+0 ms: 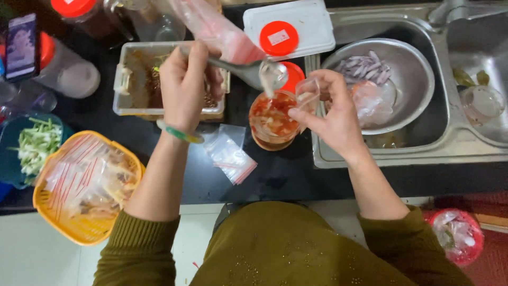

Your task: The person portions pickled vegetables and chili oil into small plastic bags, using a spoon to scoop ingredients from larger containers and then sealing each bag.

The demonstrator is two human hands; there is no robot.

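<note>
My left hand grips the handle of a metal spoon, whose bowl hangs tilted over a round container of red sauce on the black counter. A pale liquid runs from the spoon toward the sauce. My right hand pinches a small clear plastic bag held open just right of the sauce container, at the sink's edge. A green bangle circles my left wrist.
A rectangular tray of dark food lies behind my left hand. A yellow basket of bagged food and a teal bowl of green vegetables stand left. Empty small bags lie on the counter. A steel bowl with sliced onion sits in the sink.
</note>
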